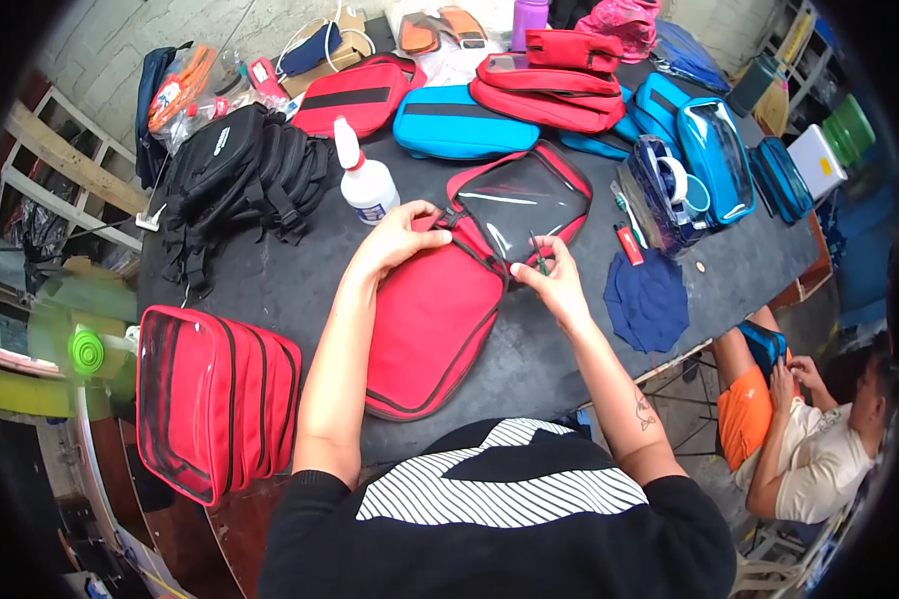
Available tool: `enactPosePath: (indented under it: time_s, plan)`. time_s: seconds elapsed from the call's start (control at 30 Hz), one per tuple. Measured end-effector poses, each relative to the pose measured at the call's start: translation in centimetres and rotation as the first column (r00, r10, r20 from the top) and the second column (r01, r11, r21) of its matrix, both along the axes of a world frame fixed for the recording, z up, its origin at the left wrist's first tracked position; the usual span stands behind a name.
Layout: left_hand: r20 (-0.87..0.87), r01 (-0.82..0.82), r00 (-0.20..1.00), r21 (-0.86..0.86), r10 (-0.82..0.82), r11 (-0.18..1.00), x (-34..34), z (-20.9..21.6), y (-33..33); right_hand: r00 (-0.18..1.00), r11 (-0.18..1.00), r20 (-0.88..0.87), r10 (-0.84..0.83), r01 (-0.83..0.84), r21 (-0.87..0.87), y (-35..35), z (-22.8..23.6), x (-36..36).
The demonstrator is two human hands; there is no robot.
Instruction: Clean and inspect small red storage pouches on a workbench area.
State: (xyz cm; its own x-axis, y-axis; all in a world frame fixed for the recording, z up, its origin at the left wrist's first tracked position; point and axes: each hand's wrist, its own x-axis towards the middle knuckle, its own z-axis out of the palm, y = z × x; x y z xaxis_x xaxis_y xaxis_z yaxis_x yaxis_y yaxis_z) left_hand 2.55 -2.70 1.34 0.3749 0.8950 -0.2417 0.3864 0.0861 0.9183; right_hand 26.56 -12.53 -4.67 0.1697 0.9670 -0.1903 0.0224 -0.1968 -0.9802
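A red zippered bag (435, 324) lies on the black table in front of me, its clear-windowed flap (525, 196) folded open away from me. My left hand (403, 240) is closed on the bag's upper left edge, thumb on top, close to the black zipper and trim. Between the fingers of my right hand (554, 285) is a small pointed tool (541, 262) with a thin dark tip and a greenish body; its exact kind is hard to make out. That hand is beside the bag's upper right corner, by the black edging.
A white spray bottle (368, 185) stands behind my left hand, beside a black backpack (240, 165). Stacked red bags (215, 399) are at the left edge. Blue bags (464, 122) and more red ones line the back. A navy cloth (647, 301) lies right; a seated person (819, 439) works beyond.
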Motion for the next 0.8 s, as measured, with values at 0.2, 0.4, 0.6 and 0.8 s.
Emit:
enactPosePath:
  time_s: [0.2, 0.4, 0.6, 0.8]
  plan:
    - [0.389, -0.08, 0.919, 0.045, 0.056, 0.996, -0.1, 4.1, -0.7, 0.875, 0.839, 0.198, -0.442, 0.326, 0.436, -2.6, -3.4, 2.3]
    - [0.403, -0.341, 0.884, 0.206, 0.238, 0.917, 1.8, 6.9, 0.4, 0.176, 0.871, 0.859, -0.481, 0.206, 0.445, -0.1, -4.1, 8.6]
    - [0.04, -0.217, 0.971, 0.552, 0.234, 0.805, 6.0, 6.0, -0.8, 0.07, 0.938, 0.978, -0.195, 0.304, 0.165, 4.6, -5.0, 13.4]
    - [-0.197, -0.159, 0.9, 0.685, 0.39, 0.711, 7.8, 5.4, -2.8, 0.951, 0.853, -0.048, -0.305, 0.296, 0.43, 2.5, 2.0, 9.8]
